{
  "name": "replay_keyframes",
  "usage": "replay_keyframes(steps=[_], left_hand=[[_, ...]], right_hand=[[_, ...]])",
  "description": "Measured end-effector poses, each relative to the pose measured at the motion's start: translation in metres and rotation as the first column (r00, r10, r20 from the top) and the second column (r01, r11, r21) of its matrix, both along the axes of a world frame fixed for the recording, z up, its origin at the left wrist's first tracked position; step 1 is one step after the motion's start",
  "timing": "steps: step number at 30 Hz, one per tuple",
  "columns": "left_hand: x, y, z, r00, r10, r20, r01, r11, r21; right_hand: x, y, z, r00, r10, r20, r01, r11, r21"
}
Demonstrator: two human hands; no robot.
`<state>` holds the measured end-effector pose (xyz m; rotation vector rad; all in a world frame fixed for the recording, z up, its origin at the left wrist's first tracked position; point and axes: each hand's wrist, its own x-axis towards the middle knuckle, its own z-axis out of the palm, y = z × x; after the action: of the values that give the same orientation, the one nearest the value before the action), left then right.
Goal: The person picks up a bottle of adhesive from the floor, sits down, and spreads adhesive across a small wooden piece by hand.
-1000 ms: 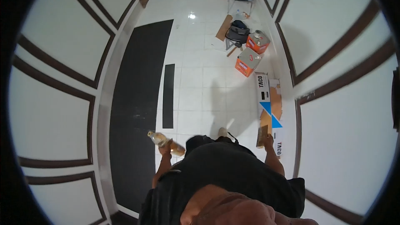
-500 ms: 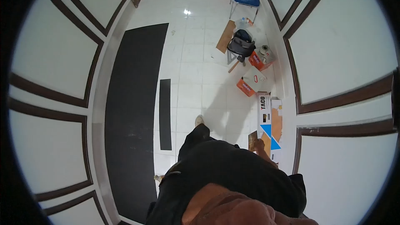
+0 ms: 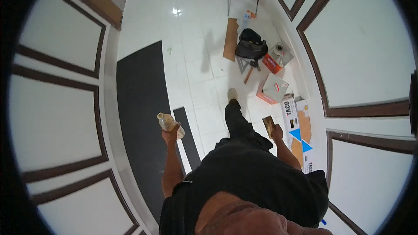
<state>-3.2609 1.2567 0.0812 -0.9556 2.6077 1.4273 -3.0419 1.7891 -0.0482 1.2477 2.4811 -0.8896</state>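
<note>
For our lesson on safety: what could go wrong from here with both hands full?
A shoe might catch the hammer-like tool lying on the floor ahead. The narrow dark strip, also on the floor, might slide if stepped on. The bottle tilts in the left hand, so it could spill if open; I cannot tell whether it is.

The person wears a loose black top with a rounded neck opening, its wide sleeves falling in soft folds and leaving the forearms bare, and a short, thin, whitish mark showing on the cloth at the left side. The trousers are black too, creased and narrower toward the ankle, above a pale, off-white shoe with a rounded toe. The left hand and right hand are bare.
</note>
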Motion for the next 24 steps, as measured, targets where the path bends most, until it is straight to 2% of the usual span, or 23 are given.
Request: replay_keyframes(steps=[2, 3, 6, 8, 9, 11, 12, 13, 14, 16, 18, 19, 20, 21, 22, 23, 24], left_hand=[[-0.058, 0.009, 0.004, 0.988, -0.063, -0.142, 0.092, 0.973, 0.211], [-0.081, 0.014, -0.003, 0.986, -0.070, -0.149, 0.101, 0.973, 0.209], [-0.125, 0.009, -0.032, 0.922, -0.092, -0.375, 0.267, 0.854, 0.447], [-0.135, 0.013, -0.035, 0.980, -0.002, -0.198, 0.082, 0.913, 0.399], [-0.135, 0.015, -0.038, 0.986, 0.022, -0.164, 0.045, 0.916, 0.399], [-0.140, 0.030, -0.044, 0.994, 0.082, -0.070, -0.049, 0.919, 0.392], [-0.138, 0.034, -0.047, 0.996, 0.091, 0.021, -0.093, 0.937, 0.336], [-0.136, 0.036, -0.052, 0.988, 0.097, 0.120, -0.127, 0.953, 0.274], [-0.138, 0.038, -0.053, 0.973, 0.104, 0.206, -0.148, 0.966, 0.213], [-0.144, 0.041, -0.062, 0.927, 0.099, 0.361, -0.144, 0.985, 0.099], [-0.165, 0.045, -0.075, 0.881, 0.091, 0.464, -0.121, 0.992, 0.037], [-0.182, 0.048, -0.082, 0.866, 0.086, 0.492, -0.113, 0.993, 0.026], [-0.203, 0.049, -0.088, 0.851, 0.078, 0.519, -0.103, 0.994, 0.020], [-0.226, 0.050, -0.093, 0.841, 0.071, 0.537, -0.094, 0.995, 0.017], [-0.252, 0.050, -0.099, 0.832, 0.063, 0.551, -0.087, 0.996, 0.018], [-0.283, 0.047, -0.106, 0.828, 0.056, 0.557, -0.078, 0.997, 0.016], [-0.317, 0.044, -0.109, 0.826, 0.045, 0.563, -0.066, 0.998, 0.017]], right_hand=[[-0.042, 0.003, 0.005, 0.986, -0.108, 0.129, 0.102, 0.993, 0.054], [-0.067, 0.011, 0.009, 0.986, -0.115, 0.123, 0.109, 0.993, 0.052], [-0.142, 0.038, 0.025, 0.967, -0.165, 0.191, 0.173, 0.985, -0.022], [-0.203, 0.058, 0.031, 0.940, -0.198, 0.279, 0.217, 0.975, -0.042], [-0.227, 0.082, -0.012, 0.962, -0.028, 0.270, 0.032, 0.999, -0.008], [-0.291, 0.119, -0.059, 0.945, 0.249, 0.212, -0.276, 0.955, 0.109], [-0.325, 0.129, -0.069, 0.992, -0.104, -0.073, 0.100, 0.993, -0.057], [-0.365, 0.130, -0.026, 0.987, 0.020, -0.161, -0.026, 0.999, -0.038], [-0.407, 0.137, -0.044, 0.984, -0.114, -0.136, 0.107, 0.993, -0.058], [-0.464, 0.155, -0.063, 0.924, 0.073, -0.374, -0.092, 0.995, -0.032], [-0.549, 0.136, -0.006, 0.994, 0.011, -0.106, -0.013, 1.000, -0.023], [-0.574, 0.136, -0.012, 0.994, 0.016, -0.107, -0.018, 1.000, -0.015], [-0.602, 0.130, -0.019, 0.968, 0.243, -0.068, -0.235, 0.965, 0.118], [-0.630, 0.128, -0.030, 0.893, 0.450, -0.004, -0.436, 0.867, 0.242], [-0.658, 0.121, -0.026, 0.892, 0.452, -0.010, -0.435, 0.864, 0.253], [-0.682, 0.109, -0.023, 0.965, 0.234, -0.115, -0.226, 0.971, 0.082], [-0.704, 0.093, -0.021, 0.984, -0.012, -0.177, -0.009, 0.993, -0.117]])
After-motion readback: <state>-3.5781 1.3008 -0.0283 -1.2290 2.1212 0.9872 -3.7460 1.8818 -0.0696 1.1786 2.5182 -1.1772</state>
